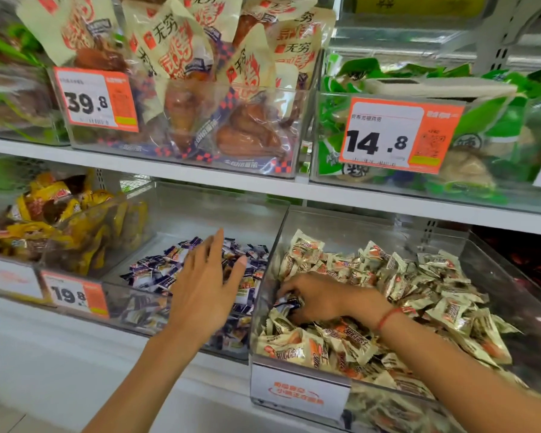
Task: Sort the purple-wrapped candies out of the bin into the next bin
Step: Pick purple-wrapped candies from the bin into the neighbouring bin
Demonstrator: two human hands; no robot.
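Right hand: right hand is down in the cream-candy bin, fingers curled round a purple-wrapped candy near the bin's left wall.
Left hand: left hand hovers over the purple-candy bin, fingers spread straight, holding nothing.
Upper shelf: price tags 39.8 and 14.8 front clear boxes of packaged snacks.

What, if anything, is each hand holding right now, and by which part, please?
The right hand pinches a purple-wrapped candy in its fingertips, low in the cream-candy bin; which part cannot be told. The left hand holds nothing.
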